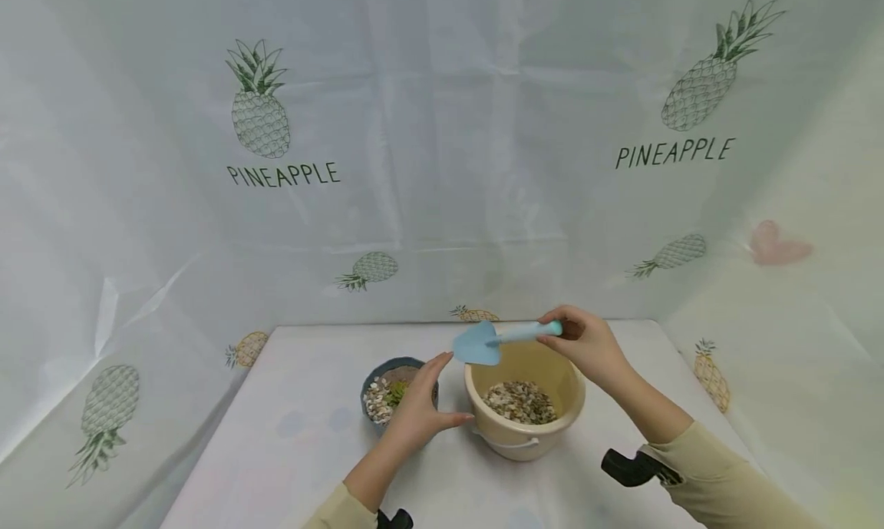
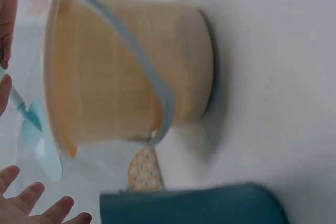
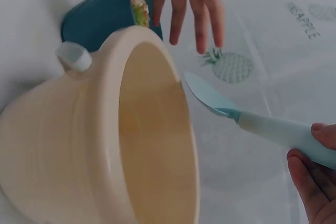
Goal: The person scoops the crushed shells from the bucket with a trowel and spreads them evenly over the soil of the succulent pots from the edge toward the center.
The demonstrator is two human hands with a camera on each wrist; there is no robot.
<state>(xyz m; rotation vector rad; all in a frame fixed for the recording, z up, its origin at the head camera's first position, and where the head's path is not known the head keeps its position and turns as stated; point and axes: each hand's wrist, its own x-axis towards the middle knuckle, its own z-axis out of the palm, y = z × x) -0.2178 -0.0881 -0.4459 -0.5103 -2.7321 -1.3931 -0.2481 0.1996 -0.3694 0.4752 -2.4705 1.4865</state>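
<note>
My right hand (image 1: 587,346) grips the handle end of a light blue toy shovel (image 1: 476,345), its blade pointing left over the rim of a cream bucket (image 1: 525,437). Pebbles (image 1: 521,403) cover the bucket's bottom. Fingers spread and thumb apart, my left hand (image 1: 423,414) is between the bucket and a blue pot (image 1: 373,373), its fingertips close to the shovel blade. The pot holds pale stones (image 1: 377,400) and a small green plant (image 1: 396,391), and my left hand partly covers it. In the right wrist view the shovel (image 3: 273,129) is held above the bucket opening.
Both containers stand on a white-covered table (image 1: 276,437). The bucket's handle (image 2: 142,56) hangs down its near side. A pale sheet (image 1: 449,168) printed with pineapples hangs behind the table and at its sides.
</note>
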